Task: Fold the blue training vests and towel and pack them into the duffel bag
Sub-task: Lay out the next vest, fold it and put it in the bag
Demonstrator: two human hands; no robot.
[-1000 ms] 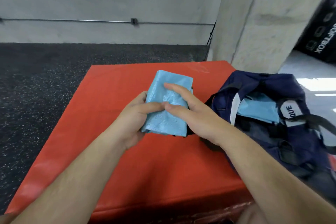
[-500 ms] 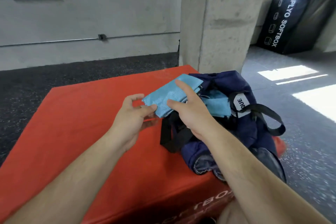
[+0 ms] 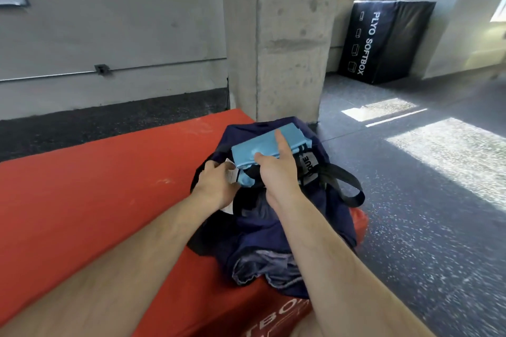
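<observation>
A folded light-blue cloth [image 3: 256, 149] lies over the open mouth of the navy duffel bag [image 3: 273, 230], which sits on the right end of the red soft box [image 3: 95, 194]. My right hand [image 3: 276, 172] holds the cloth from its near side, index finger stretched flat across the top. My left hand [image 3: 216, 186] grips the bag's left rim by a white label. A second bit of light-blue fabric [image 3: 244, 180] shows inside the bag, under the cloth.
A concrete pillar [image 3: 279, 35] rises just behind the bag. A black soft box [image 3: 383, 41] leans on the far right wall. Dark speckled floor [image 3: 424, 200] lies to the right, with sunlit patches. The bag's black strap [image 3: 347, 186] loops off its right side.
The folded cloth has travelled right from the red box to the bag's mouth. My left hand let go of the cloth and took hold of the bag's rim.
</observation>
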